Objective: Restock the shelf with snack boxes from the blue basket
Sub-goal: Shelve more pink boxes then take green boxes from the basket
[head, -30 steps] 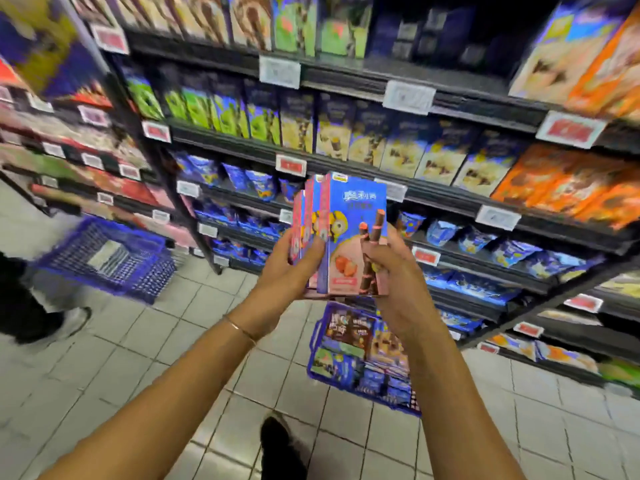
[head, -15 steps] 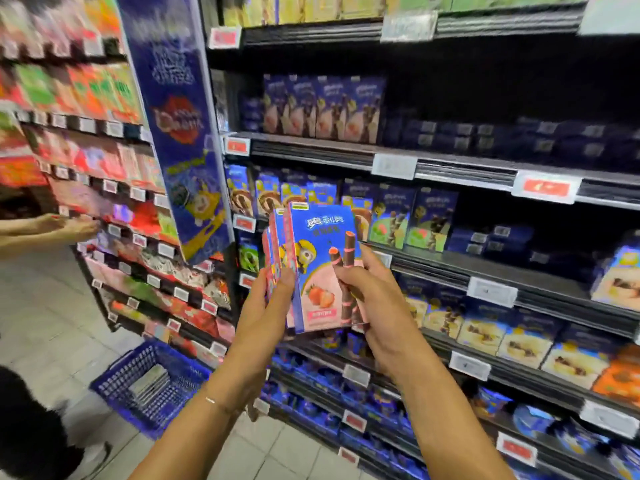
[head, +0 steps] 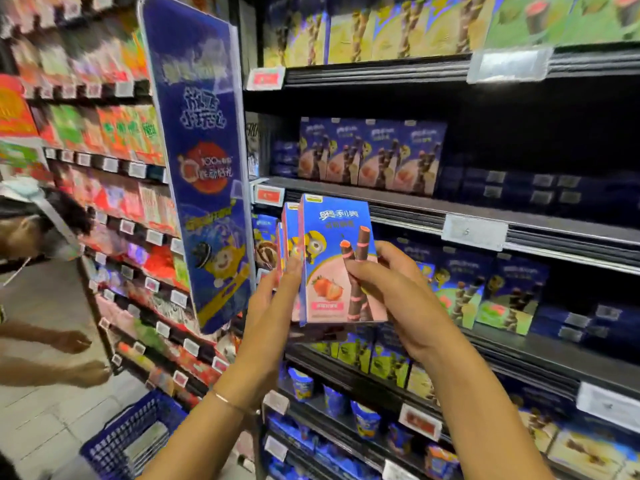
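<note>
— Where's the stack of blue-and-pink cardboard snack boxes (head: 332, 230)?
— Between left grip (head: 273, 313) and right grip (head: 405, 306), before the black metal shelf (head: 398, 206); matching cartons (head: 370, 155) stand on it, behind.
— The blue plastic basket (head: 128, 441)?
— On the tiled floor (head: 45, 420), lower left.

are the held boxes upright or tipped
Upright, leaning slightly: the boxes stand on end, print right way up, held between left hand and right hand.
</note>
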`<action>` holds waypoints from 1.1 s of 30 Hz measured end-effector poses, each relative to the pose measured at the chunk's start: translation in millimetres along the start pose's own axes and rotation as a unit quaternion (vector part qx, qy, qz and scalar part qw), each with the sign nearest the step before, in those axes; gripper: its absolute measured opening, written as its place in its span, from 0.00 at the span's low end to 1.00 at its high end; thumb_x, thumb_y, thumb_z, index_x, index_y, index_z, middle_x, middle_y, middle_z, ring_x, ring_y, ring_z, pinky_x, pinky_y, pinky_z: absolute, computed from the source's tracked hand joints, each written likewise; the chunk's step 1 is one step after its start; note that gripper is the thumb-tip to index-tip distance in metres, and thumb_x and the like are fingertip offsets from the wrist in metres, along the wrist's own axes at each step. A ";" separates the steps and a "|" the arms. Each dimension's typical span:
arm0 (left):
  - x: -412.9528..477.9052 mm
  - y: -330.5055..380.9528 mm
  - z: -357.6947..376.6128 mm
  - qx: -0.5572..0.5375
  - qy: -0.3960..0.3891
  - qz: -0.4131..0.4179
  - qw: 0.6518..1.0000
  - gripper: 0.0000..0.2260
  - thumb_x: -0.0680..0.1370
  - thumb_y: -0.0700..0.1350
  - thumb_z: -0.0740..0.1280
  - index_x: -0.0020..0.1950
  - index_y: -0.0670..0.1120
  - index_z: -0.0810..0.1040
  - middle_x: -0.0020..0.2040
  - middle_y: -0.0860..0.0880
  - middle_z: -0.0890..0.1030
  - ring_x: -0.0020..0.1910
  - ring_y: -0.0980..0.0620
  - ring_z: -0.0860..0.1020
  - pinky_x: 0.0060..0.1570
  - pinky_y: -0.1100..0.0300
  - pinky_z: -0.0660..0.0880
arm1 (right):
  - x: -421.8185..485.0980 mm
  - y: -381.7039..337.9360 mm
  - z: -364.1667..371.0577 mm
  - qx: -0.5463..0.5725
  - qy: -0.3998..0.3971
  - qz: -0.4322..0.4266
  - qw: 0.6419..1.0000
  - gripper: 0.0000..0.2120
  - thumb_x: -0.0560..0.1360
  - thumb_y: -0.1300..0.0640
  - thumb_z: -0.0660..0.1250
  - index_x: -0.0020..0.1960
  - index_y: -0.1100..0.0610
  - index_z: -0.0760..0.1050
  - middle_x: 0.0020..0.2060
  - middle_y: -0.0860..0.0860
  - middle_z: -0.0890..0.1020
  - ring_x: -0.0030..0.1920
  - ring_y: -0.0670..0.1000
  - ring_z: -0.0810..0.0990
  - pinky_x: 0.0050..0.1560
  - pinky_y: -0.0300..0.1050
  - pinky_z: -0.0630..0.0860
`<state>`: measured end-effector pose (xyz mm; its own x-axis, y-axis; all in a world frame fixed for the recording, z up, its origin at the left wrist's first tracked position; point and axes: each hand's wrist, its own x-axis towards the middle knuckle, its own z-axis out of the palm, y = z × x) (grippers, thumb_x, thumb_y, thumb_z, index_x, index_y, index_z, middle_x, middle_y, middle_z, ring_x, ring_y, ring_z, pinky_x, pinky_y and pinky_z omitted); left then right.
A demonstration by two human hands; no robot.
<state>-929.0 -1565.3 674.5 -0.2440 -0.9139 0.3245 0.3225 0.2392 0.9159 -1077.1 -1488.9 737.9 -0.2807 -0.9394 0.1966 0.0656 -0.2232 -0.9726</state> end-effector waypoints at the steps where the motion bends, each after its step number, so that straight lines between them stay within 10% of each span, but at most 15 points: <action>1: 14.1 0.7 -2.5 0.002 -0.001 0.007 1.000 0.20 0.84 0.59 0.65 0.65 0.44 0.83 0.57 0.47 0.88 0.56 0.49 0.87 0.51 0.58 0.83 | 12.9 -1.0 1.6 -0.009 -0.004 -0.003 1.000 0.15 0.76 0.60 0.70 0.62 0.61 0.75 0.53 0.63 0.84 0.43 0.54 0.84 0.41 0.51 0.81; 4: 55.7 4.7 -10.2 0.004 -0.005 0.027 1.000 0.20 0.79 0.62 0.69 0.59 0.47 0.86 0.55 0.47 0.89 0.53 0.51 0.88 0.45 0.64 0.82 | 52.7 -8.1 1.3 -0.015 -0.029 -0.011 0.999 0.14 0.77 0.61 0.70 0.61 0.63 0.75 0.42 0.59 0.84 0.39 0.55 0.84 0.35 0.48 0.82; 8: 109.8 5.1 -20.2 -0.007 -0.008 0.028 1.000 0.19 0.72 0.63 0.72 0.52 0.49 0.87 0.50 0.48 0.89 0.47 0.52 0.88 0.39 0.62 0.82 | 103.5 -16.5 -0.3 -0.040 -0.051 -0.010 0.998 0.14 0.76 0.61 0.71 0.60 0.61 0.76 0.52 0.60 0.86 0.55 0.62 0.84 0.60 0.60 0.80; 16: 192.4 -1.8 -49.7 -0.014 -0.008 0.032 0.999 0.33 0.73 0.65 0.74 0.66 0.40 0.80 0.58 0.42 0.87 0.56 0.41 0.87 0.49 0.48 0.84 | 181.6 -17.5 16.7 -0.063 -0.073 -0.037 0.995 0.15 0.75 0.60 0.72 0.60 0.58 0.77 0.54 0.58 0.85 0.57 0.59 0.84 0.63 0.57 0.78; 20: 221.4 -3.4 -59.6 -0.018 -0.019 0.050 0.998 0.19 0.70 0.67 0.77 0.47 0.53 0.86 0.45 0.52 0.87 0.43 0.52 0.86 0.39 0.57 0.82 | 207.8 -26.8 21.5 -0.107 -0.081 -0.051 0.990 0.13 0.75 0.60 0.72 0.59 0.57 0.79 0.52 0.57 0.86 0.53 0.59 0.86 0.57 0.58 0.81; 27: 249.3 -4.0 -78.0 -0.051 -0.009 0.037 0.998 0.24 0.67 0.68 0.77 0.51 0.52 0.82 0.46 0.52 0.87 0.43 0.54 0.86 0.41 0.59 0.81 | 267.7 -55.7 7.8 -0.142 0.102 -0.103 0.979 0.15 0.75 0.62 0.72 0.60 0.63 0.77 0.43 0.55 0.85 0.36 0.51 0.84 0.33 0.47 0.82; 33: 257.2 1.8 -83.2 -0.080 -0.022 0.016 0.996 0.32 0.69 0.64 0.74 0.62 0.41 0.81 0.51 0.43 0.88 0.46 0.47 0.87 0.39 0.58 0.81 | 318.5 -39.1 21.6 -0.312 0.232 -0.074 0.918 0.22 0.68 0.51 0.78 0.54 0.63 0.76 0.50 0.61 0.83 0.45 0.56 0.83 0.46 0.53 0.81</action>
<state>-915.0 -1827.2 740.0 -0.2695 -0.8907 0.3662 0.4711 0.2097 0.8568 -1148.4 -1784.9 841.2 -0.6290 -0.6667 0.3998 -0.5277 -0.0115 -0.8494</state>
